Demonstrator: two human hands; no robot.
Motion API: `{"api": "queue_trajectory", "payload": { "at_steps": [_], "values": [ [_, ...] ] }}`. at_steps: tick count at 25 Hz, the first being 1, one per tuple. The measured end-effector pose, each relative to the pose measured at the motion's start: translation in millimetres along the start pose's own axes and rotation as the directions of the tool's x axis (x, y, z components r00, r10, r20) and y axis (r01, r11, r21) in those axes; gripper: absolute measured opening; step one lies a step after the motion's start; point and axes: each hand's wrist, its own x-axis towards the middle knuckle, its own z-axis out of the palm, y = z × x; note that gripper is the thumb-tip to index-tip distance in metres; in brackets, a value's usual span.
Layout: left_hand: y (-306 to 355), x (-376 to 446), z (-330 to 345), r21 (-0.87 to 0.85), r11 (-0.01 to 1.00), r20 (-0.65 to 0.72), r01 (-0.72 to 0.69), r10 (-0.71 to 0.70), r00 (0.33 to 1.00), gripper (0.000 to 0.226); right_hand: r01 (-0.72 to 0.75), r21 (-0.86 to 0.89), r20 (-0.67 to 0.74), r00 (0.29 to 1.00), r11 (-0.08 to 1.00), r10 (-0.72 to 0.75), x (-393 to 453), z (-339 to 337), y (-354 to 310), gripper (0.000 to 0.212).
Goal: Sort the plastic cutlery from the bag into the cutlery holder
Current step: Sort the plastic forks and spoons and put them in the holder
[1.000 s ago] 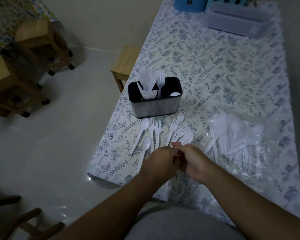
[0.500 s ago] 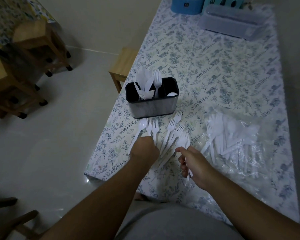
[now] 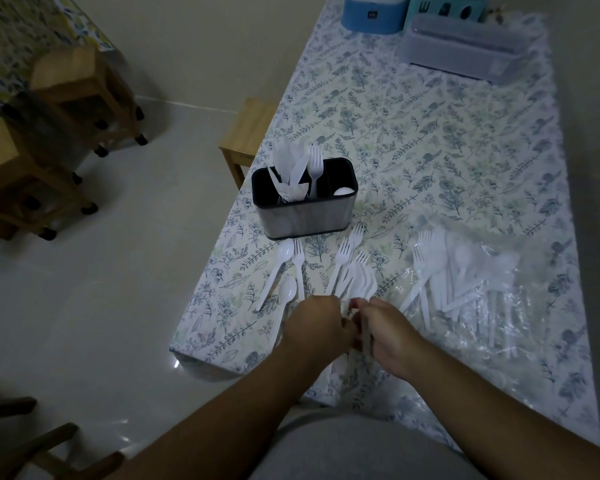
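The black and steel cutlery holder (image 3: 305,220) stands near the table's left edge, with white knives, a fork and a spoon in it. The clear bag (image 3: 492,292) of white cutlery lies to its right. Loose spoons (image 3: 287,291) and a fork (image 3: 298,258) lie in front of the holder, with more forks (image 3: 350,244) beside them. My right hand (image 3: 388,334) grips a bunch of spoons and forks (image 3: 359,285) by the handles. My left hand (image 3: 316,327) is closed against that bunch, holding a fork whose head is hidden.
The floral tablecloth (image 3: 430,140) covers the table. A blue box (image 3: 371,12) and a grey tray (image 3: 465,50) stand at the far end. A wooden stool (image 3: 250,133) sits by the table's left side, wheeled wooden furniture (image 3: 66,109) further left.
My left hand reached to the forks left of the pile, took one, and came back to my right hand. One fork fewer lies beside the left spoons.
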Motion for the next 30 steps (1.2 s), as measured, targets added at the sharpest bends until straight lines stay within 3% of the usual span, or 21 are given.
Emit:
{"api": "queue_trajectory", "payload": {
  "at_steps": [6, 10, 11, 13, 15, 18, 20, 22, 26, 30],
  "values": [
    [5, 1, 3, 0.029, 0.993, 0.004, -0.117, 0.117, 0.993, 0.025, -0.026, 0.063, 0.061, 0.998, 0.998, 0.022, -5, 6, 0, 0.022],
    [1, -5, -3, -0.099, 0.974, 0.006, -0.204, 0.205, 0.979, 0.020, -0.006, 0.024, 0.091, 0.996, 1.000, 0.004, 1, 3, 4, 0.024],
    [-2, -5, -6, -0.156, 0.972, -0.015, -0.175, 0.175, 0.984, 0.017, 0.001, 0.017, 0.089, 0.996, 1.000, -0.003, 1, 2, 4, 0.023],
    [-16, 1, -8, -0.212, 0.977, -0.088, -0.004, -0.015, 0.996, 0.018, 0.025, 0.006, 0.079, 0.997, 1.000, -0.025, 1, -1, 5, 0.024],
    [-34, 12, -8, -0.164, 0.973, -0.149, 0.162, -0.187, 0.971, 0.021, 0.039, -0.033, 0.047, 0.998, 0.999, -0.038, -2, -4, 6, 0.025],
    [-46, 25, -4, -0.124, 0.966, -0.130, 0.225, -0.241, 0.962, 0.025, 0.016, -0.135, -0.009, 1.000, 0.991, -0.017, -4, -9, 7, 0.038],
    [-45, 31, -2, -0.093, 0.973, -0.115, 0.211, -0.221, 0.968, 0.021, -0.017, -0.095, -0.010, 1.000, 0.995, 0.016, -6, -11, 5, 0.049],
    [-43, 32, -1, -0.083, 0.976, -0.115, 0.200, -0.209, 0.971, 0.021, -0.014, -0.035, -0.006, 1.000, 0.999, 0.014, -7, -13, 4, 0.046],
    [-34, 17, -2, -0.242, 0.957, -0.098, 0.161, -0.189, 0.977, 0.036, 0.002, 0.105, 0.005, 1.000, 0.994, -0.003, -6, -15, 4, 0.040],
    [0, -11, 3, -0.373, 0.927, -0.083, -0.040, 0.009, 0.996, 0.035, -0.002, 0.082, -0.007, 1.000, 0.997, 0.003, -4, -14, 4, 0.038]
  ]
}}
